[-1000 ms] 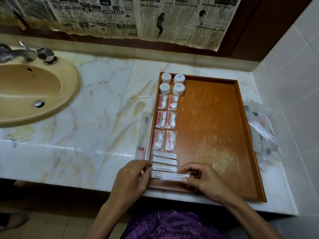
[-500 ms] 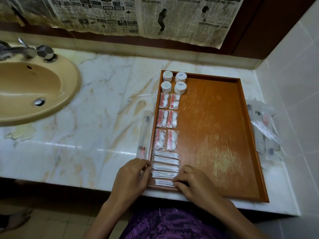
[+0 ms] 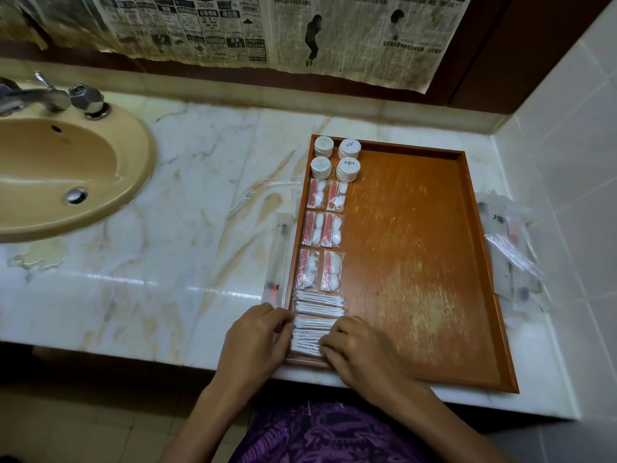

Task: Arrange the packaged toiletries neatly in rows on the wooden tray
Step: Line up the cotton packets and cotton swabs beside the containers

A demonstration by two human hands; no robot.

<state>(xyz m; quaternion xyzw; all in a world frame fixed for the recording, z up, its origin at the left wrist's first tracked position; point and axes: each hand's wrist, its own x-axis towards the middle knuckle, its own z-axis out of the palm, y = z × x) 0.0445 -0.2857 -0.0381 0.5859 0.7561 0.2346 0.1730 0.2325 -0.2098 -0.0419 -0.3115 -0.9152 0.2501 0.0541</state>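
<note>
The wooden tray (image 3: 434, 262) lies on the marble counter. Along its left side stand round white soap stacks (image 3: 336, 158), then pairs of red-and-white packets (image 3: 323, 228), then a column of cotton swab packets (image 3: 319, 307). My left hand (image 3: 257, 339) rests at the tray's near-left rim, fingertips touching the left ends of the nearest swab packets (image 3: 305, 344). My right hand (image 3: 359, 352) has bent fingers, their tips pressing on the right end of those same packets.
A long clear toothbrush packet (image 3: 277, 259) lies on the counter along the tray's left rim, with a clear wrapper (image 3: 260, 195) beyond it. A heap of clear packets (image 3: 510, 255) sits right of the tray by the tiled wall. A tan sink (image 3: 66, 175) is at the left.
A second ago my right hand held a swab packet above the tray's near-left corner; it now lies at the near end of the column, with both hands against its ends.
</note>
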